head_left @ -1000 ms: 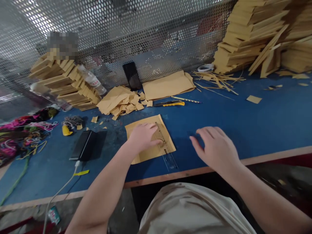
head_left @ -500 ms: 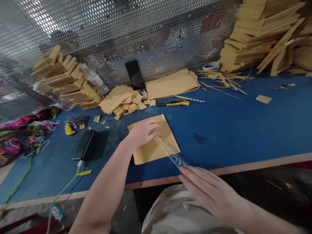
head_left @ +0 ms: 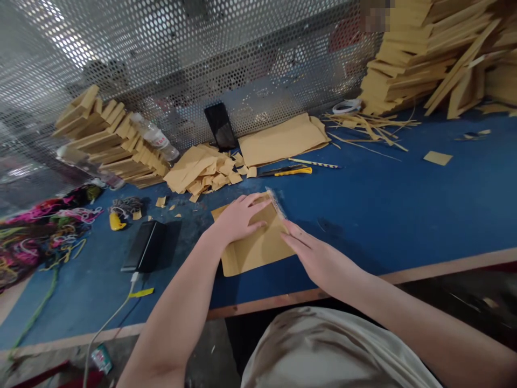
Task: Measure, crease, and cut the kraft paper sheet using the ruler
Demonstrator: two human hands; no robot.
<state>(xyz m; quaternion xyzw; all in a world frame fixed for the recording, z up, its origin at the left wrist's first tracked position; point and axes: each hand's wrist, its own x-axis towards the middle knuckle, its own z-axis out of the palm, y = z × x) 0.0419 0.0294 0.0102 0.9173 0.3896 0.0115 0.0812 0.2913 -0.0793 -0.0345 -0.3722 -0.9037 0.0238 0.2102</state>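
Brown paper envelope lies flat near the front edge of the blue worktable — left hand spread open on it. Right hand, fingers outstretched and gripping nothing, touches the blurred clear plastic ruler at the envelope's right edge.

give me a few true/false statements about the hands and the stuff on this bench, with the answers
1. The left hand lies flat on the paper. True.
2. The right hand holds the yellow knife. False: the knife lies on the table beyond the paper; the right hand reaches to the ruler.
3. The ruler is at the paper's right edge. True.
4. A phone lies flat on the paper. False: the phone stands leaning on the mesh at the back.
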